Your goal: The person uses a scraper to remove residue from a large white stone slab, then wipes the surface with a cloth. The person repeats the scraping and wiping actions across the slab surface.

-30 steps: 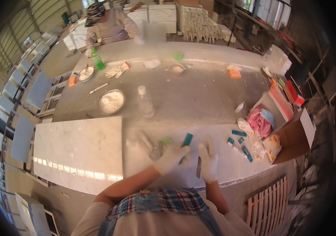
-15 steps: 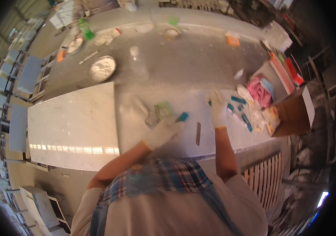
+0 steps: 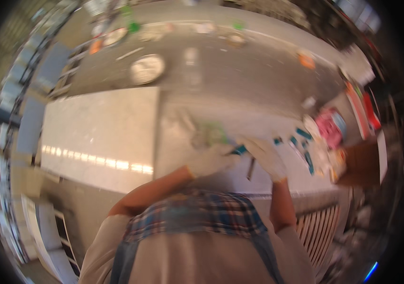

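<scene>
My left hand [image 3: 214, 161], in a whitish glove, is closed on a small teal block [image 3: 240, 150] that sticks out past its fingertips. My right hand [image 3: 267, 158], gloved alike, reaches in from the right with its fingertips just above that block. Motion blur hides whether those fingers touch it or hold anything. A narrow metal strip [image 3: 250, 169] lies on the white slab [image 3: 216, 182] between the hands. Left of them, a blurred green item [image 3: 213, 132] and a pale handled tool [image 3: 186, 120] lie on the slab.
Several teal pieces [image 3: 309, 162] lie at the right, by crumpled pink cloth [image 3: 329, 128] and an open cardboard box [image 3: 360, 161]. A glossy white panel [image 3: 100, 137] covers the left. Beyond stand a bowl of white powder [image 3: 147, 69] and a clear bottle [image 3: 191, 68].
My right hand has come in from the far right to meet my left hand, which still holds the teal block. The whole view has shifted, so surrounding things appear displaced.
</scene>
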A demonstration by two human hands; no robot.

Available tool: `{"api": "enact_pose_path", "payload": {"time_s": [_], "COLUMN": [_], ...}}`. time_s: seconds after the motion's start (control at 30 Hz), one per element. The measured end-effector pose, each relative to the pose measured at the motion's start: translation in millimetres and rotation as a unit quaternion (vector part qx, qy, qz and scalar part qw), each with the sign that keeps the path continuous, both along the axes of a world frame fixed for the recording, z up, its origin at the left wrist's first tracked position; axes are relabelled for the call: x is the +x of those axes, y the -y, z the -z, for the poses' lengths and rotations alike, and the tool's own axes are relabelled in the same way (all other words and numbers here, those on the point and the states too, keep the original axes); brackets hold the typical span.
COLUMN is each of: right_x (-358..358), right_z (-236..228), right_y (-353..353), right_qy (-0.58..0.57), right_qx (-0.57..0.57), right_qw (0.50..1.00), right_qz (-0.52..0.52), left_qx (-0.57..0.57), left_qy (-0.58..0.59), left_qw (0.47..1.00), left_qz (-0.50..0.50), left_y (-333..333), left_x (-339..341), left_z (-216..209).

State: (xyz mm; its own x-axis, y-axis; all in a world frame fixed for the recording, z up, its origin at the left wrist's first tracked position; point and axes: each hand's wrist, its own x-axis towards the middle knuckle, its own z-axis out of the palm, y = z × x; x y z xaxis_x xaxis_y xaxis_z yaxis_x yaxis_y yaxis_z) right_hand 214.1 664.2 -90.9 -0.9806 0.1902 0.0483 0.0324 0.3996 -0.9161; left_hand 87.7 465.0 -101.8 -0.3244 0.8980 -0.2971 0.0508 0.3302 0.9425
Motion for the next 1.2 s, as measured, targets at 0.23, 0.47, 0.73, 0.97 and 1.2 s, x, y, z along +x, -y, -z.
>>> {"api": "enact_pose_path", "payload": {"time_s": [0.23,0.47,0.73,0.97,1.2], "right_x": [1,8,10,14,19], "right_z": [-25,-39,-37,-40,-42], "right_y": [5,4,6,12,10], "right_qy": [0.131,0.118,0.104,0.115,0.116], "right_qx": [-0.04,-0.002,0.063,-0.109,-0.217], "right_qw": [0.99,0.993,0.993,0.987,0.969], "right_qz": [-0.018,0.006,-0.007,0.013,0.018], "left_qx": [-0.032,-0.017,0.025,0.022,-0.046], "left_qy": [0.064,0.071,-0.009,-0.051,0.017], "left_qw": [0.997,0.997,1.0,0.994,0.995], "left_qz": [0.014,0.014,0.005,0.089,0.088], "left_y": [6,14,28,26,23], "left_x": [2,3,7,-8,-9], "left_z": [-6,-9,-4,6,-4]}}
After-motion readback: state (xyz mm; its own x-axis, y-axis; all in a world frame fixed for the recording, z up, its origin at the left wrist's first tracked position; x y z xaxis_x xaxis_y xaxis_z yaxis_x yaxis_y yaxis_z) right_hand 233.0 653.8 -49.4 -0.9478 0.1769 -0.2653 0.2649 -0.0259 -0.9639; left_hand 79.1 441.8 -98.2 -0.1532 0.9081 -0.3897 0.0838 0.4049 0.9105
